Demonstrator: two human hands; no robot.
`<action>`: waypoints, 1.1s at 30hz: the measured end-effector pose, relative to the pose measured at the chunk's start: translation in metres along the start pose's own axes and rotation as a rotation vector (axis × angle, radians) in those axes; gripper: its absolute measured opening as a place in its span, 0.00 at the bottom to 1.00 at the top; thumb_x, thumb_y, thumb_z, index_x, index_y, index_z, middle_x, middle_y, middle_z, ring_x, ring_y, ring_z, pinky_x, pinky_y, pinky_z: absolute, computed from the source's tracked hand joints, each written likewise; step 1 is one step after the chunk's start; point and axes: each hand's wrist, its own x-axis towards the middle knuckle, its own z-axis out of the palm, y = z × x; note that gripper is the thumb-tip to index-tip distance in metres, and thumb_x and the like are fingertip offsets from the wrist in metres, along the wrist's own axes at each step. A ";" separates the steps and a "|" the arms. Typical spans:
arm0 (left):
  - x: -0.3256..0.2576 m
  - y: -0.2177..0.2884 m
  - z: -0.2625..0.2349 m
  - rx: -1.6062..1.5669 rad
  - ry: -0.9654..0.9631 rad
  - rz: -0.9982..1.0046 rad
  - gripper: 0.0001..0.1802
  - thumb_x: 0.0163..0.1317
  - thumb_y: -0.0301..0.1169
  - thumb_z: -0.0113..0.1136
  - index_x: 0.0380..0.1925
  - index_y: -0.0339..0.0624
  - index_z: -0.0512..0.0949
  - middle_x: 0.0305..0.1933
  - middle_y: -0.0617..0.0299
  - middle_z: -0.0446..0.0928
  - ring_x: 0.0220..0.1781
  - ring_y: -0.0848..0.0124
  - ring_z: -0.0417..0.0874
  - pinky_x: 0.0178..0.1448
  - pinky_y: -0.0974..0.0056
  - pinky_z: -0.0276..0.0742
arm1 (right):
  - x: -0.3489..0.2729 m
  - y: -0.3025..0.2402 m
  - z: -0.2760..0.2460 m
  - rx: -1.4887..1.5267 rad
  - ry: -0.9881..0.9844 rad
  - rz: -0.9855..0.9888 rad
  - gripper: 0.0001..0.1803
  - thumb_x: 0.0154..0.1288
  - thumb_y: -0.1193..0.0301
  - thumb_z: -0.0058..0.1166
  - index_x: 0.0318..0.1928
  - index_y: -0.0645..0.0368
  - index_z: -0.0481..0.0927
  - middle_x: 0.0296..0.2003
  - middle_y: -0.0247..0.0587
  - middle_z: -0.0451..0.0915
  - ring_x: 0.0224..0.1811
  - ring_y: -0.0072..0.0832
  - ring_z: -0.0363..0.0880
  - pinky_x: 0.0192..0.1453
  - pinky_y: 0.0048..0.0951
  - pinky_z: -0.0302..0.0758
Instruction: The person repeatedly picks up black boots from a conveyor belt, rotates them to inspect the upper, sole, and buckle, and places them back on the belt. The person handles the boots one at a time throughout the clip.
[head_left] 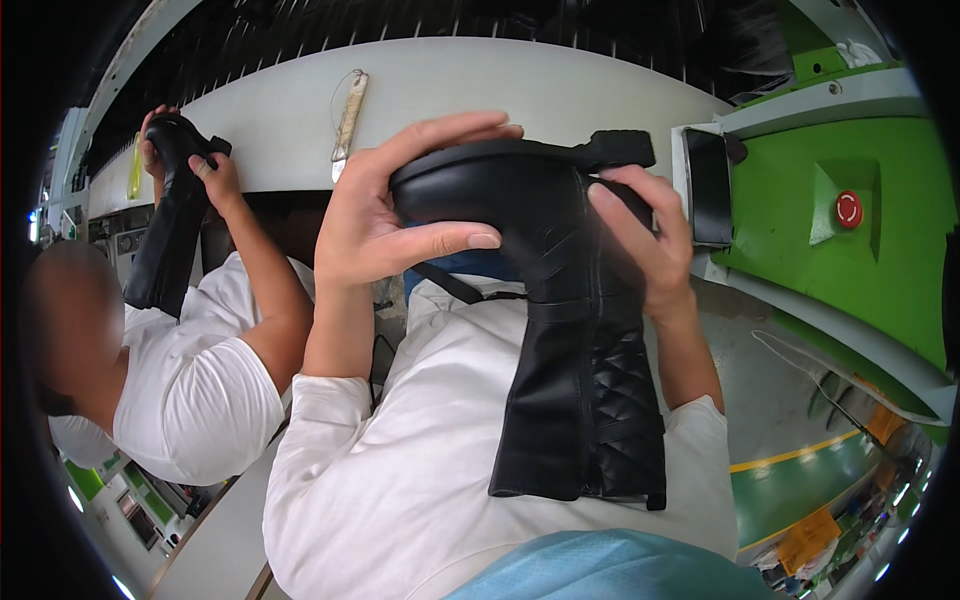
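While the grey conveyor surface (560, 85) curves past in front, the person holds a tall black leather boot with a quilted shaft panel and a chunky sole (560, 300) up over their lap, sole pointing away and shaft hanging down against the white long-sleeved top (400, 470). The left hand (385, 215) wraps the toe end, thumb laid across the vamp and fingers curled over the sole's front edge (a firm grasp, not just a touch). The right hand (645, 240) grips the heel side, fingers pressed onto the back of the ankle just below the block heel, which juts out above the fingertips. The boot is thus clamped between both hands, clear of the conveyor, its open top resting near a pale blue cloth (620, 570) at the lower edge.

To the left, a co-worker in a white short-sleeved shirt (200, 390) holds a second black boot (170, 220) with both hands near its top, against the conveyor edge. A slim cream-handled tool (350, 115) lies on the conveyor between the two people. On the right stands a green machine housing (880, 270) with a round red button (848, 209), and a dark rectangular panel (710, 185) sits just beside the person's right hand.
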 end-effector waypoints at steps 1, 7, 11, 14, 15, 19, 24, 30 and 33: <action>-0.003 -0.001 0.000 0.000 -0.003 0.009 0.50 0.49 0.31 0.92 0.72 0.22 0.80 0.66 0.32 0.88 0.65 0.53 0.94 0.72 0.54 0.88 | 0.003 0.001 -0.005 -0.006 -0.020 -0.011 0.35 0.56 0.72 0.79 0.68 0.51 0.92 0.61 0.51 0.84 0.48 0.40 0.85 0.51 0.36 0.84; -0.017 -0.010 0.008 0.012 0.062 0.011 0.43 0.50 0.35 0.90 0.66 0.25 0.86 0.59 0.38 0.92 0.58 0.56 0.96 0.65 0.59 0.90 | 0.008 0.001 -0.017 -0.036 -0.101 -0.006 0.34 0.56 0.73 0.80 0.67 0.49 0.94 0.63 0.48 0.82 0.54 0.40 0.86 0.53 0.35 0.84; -0.027 -0.018 0.010 -0.017 0.116 -0.152 0.40 0.53 0.37 0.86 0.66 0.27 0.87 0.58 0.44 0.93 0.58 0.60 0.95 0.67 0.61 0.87 | 0.008 -0.001 -0.018 0.034 -0.204 0.137 0.34 0.57 0.75 0.79 0.67 0.50 0.93 0.64 0.44 0.81 0.61 0.40 0.85 0.60 0.35 0.83; -0.047 -0.044 0.024 -0.152 0.178 -0.332 0.46 0.56 0.36 0.86 0.74 0.29 0.81 0.70 0.47 0.87 0.68 0.62 0.90 0.74 0.59 0.82 | 0.021 0.006 -0.023 0.193 -0.323 0.280 0.32 0.61 0.77 0.75 0.68 0.57 0.91 0.64 0.42 0.82 0.67 0.40 0.83 0.71 0.37 0.81; -0.052 -0.051 0.030 -0.220 0.192 -0.328 0.49 0.56 0.35 0.86 0.78 0.30 0.77 0.73 0.47 0.84 0.69 0.62 0.89 0.75 0.59 0.82 | 0.025 0.014 -0.028 0.205 -0.381 0.374 0.28 0.66 0.77 0.71 0.67 0.61 0.91 0.65 0.44 0.82 0.67 0.40 0.84 0.72 0.36 0.80; -0.070 -0.067 0.042 -0.399 0.146 -0.261 0.57 0.63 0.26 0.83 0.89 0.36 0.61 0.82 0.49 0.74 0.74 0.63 0.85 0.77 0.57 0.83 | 0.023 0.049 -0.024 0.466 -0.402 0.738 0.29 0.74 0.66 0.74 0.70 0.62 0.84 0.52 0.38 0.87 0.52 0.28 0.86 0.58 0.32 0.83; -0.081 -0.091 0.036 -0.233 0.137 -0.286 0.41 0.59 0.19 0.82 0.75 0.35 0.79 0.63 0.52 0.90 0.63 0.66 0.92 0.68 0.61 0.89 | 0.035 0.065 -0.005 0.495 -0.425 1.120 0.29 0.77 0.48 0.73 0.57 0.64 0.88 0.34 0.27 0.83 0.29 0.15 0.76 0.26 0.22 0.71; -0.076 -0.116 0.044 0.254 0.299 0.035 0.30 0.47 0.35 0.93 0.52 0.38 0.93 0.49 0.53 0.93 0.49 0.57 0.95 0.55 0.62 0.89 | 0.033 0.071 0.014 -0.223 -0.443 0.689 0.31 0.71 0.44 0.76 0.53 0.62 0.88 0.40 0.40 0.85 0.39 0.31 0.83 0.46 0.38 0.81; -0.081 -0.120 0.051 0.286 0.294 0.030 0.31 0.46 0.37 0.94 0.51 0.39 0.93 0.47 0.54 0.93 0.48 0.57 0.95 0.55 0.61 0.90 | 0.053 0.019 0.012 -0.202 -0.477 0.352 0.31 0.61 0.49 0.84 0.54 0.56 0.89 0.47 0.40 0.85 0.43 0.37 0.84 0.50 0.41 0.82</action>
